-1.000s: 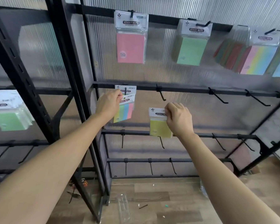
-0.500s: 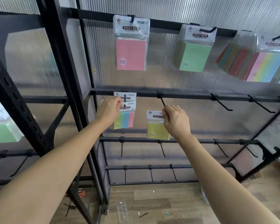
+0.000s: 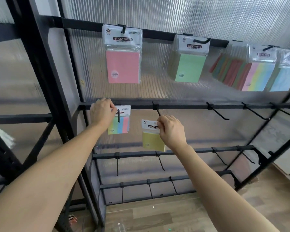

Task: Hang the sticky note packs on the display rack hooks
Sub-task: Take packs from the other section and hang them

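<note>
A striped multicolour sticky note pack (image 3: 121,122) hangs on the leftmost hook (image 3: 118,115) of the rack's middle bar (image 3: 182,107). My left hand (image 3: 102,112) pinches the pack's left top corner. My right hand (image 3: 172,129) grips the header of a yellow sticky note pack (image 3: 151,139), holding it just under the tip of the second hook (image 3: 157,111). The yellow pack is off the hook.
The top bar carries a pink pack (image 3: 123,56), a green pack (image 3: 189,61) and several rainbow and blue packs (image 3: 258,71) at the right. Bare hooks (image 3: 218,111) line the middle bar's right side and the two lower bars (image 3: 157,154). Black rack uprights (image 3: 40,72) stand left.
The view tilted so the rack sits lower in frame. My right hand lifted the yellow pack closer to the second hook's tip. My left hand stayed on the striped pack.
</note>
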{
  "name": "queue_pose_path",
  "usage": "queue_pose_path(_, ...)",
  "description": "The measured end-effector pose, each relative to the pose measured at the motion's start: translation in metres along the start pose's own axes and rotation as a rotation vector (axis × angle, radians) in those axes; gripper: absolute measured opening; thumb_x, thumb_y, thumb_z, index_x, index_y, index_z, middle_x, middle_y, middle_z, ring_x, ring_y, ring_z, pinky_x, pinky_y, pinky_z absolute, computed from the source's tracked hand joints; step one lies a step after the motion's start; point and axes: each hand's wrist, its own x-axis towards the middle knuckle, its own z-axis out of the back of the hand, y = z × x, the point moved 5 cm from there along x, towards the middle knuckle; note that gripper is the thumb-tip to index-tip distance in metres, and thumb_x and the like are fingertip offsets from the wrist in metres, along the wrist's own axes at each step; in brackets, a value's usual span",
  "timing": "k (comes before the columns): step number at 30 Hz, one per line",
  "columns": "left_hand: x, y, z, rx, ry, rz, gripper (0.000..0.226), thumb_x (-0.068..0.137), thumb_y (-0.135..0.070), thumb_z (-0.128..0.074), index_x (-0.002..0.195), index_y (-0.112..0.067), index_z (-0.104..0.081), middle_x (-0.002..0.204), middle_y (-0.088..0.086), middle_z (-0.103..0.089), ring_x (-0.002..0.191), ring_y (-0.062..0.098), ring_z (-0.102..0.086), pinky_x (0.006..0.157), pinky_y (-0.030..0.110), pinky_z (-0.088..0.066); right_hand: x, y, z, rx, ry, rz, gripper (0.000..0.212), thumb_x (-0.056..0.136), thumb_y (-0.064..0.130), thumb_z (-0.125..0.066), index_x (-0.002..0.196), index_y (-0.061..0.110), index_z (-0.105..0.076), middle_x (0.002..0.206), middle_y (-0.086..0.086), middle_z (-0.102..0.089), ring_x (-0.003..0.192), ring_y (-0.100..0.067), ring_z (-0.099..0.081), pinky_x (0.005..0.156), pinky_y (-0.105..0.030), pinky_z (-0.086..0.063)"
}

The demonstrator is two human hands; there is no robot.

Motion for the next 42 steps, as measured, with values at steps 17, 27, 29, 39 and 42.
queue_pose_path(17, -0.034, -0.035, 0.018, -0.097, 0.065, -0.165, 0.033, 0.093, -0.019, -0.049, 0.123, -0.007, -0.051, 0.125, 0.009, -0.051, 0.117, 0.026, -0.043, 0.096, 0.039, -0.028, -0.031, -0.012, 0.018, 0.012, 0.041, -0.118, 0.021, 0.087, 0.020, -0.041, 0.077, 0.008, -0.055, 0.077, -0.007, -0.060, 0.070, -0.023, -0.051, 0.061, -0.027, -0.028)
queue_pose_path(27, -0.072, -0.126, 0.003, -0.129, 0.175, -0.351, 0.044, 0.095, -0.023, -0.045, 0.137, -0.009, -0.039, 0.144, 0.009, -0.036, 0.134, 0.026, -0.029, 0.108, 0.039, -0.018, -0.074, -0.059, 0.077, -0.125, 0.000, -0.280, 0.014, 0.090, 0.010, -0.050, 0.079, 0.005, -0.057, 0.081, -0.008, -0.060, 0.077, -0.027, -0.050, 0.062, -0.030, -0.026)
queue_pose_path(29, -0.077, -0.146, 0.001, -0.151, 0.177, -0.371, 0.044, 0.095, -0.022, -0.046, 0.136, -0.008, -0.040, 0.144, 0.009, -0.037, 0.133, 0.027, -0.030, 0.108, 0.040, -0.021, -0.082, -0.072, 0.091, -0.140, -0.019, -0.297, 0.013, 0.090, 0.009, -0.050, 0.079, 0.006, -0.056, 0.080, -0.008, -0.060, 0.076, -0.028, -0.050, 0.062, -0.030, -0.026)
queue_pose_path(39, -0.106, -0.266, -0.029, -0.148, 0.196, -0.417, 0.045, 0.097, -0.025, -0.042, 0.139, -0.012, -0.035, 0.148, 0.007, -0.032, 0.137, 0.023, -0.025, 0.110, 0.037, -0.017, -0.119, -0.170, 0.163, -0.160, -0.071, -0.338, 0.014, 0.088, 0.011, -0.047, 0.076, 0.007, -0.054, 0.076, -0.008, -0.059, 0.076, -0.031, -0.051, 0.063, -0.034, -0.032)
queue_pose_path(42, -0.117, -0.311, -0.038, -0.151, 0.190, -0.411, 0.046, 0.097, -0.025, -0.042, 0.140, -0.011, -0.035, 0.148, 0.007, -0.031, 0.137, 0.023, -0.025, 0.110, 0.037, -0.017, -0.126, -0.207, 0.191, -0.138, -0.084, -0.310, 0.018, 0.086, 0.011, -0.047, 0.070, 0.016, -0.041, 0.073, -0.007, -0.057, 0.073, -0.031, -0.051, 0.060, -0.033, -0.032)
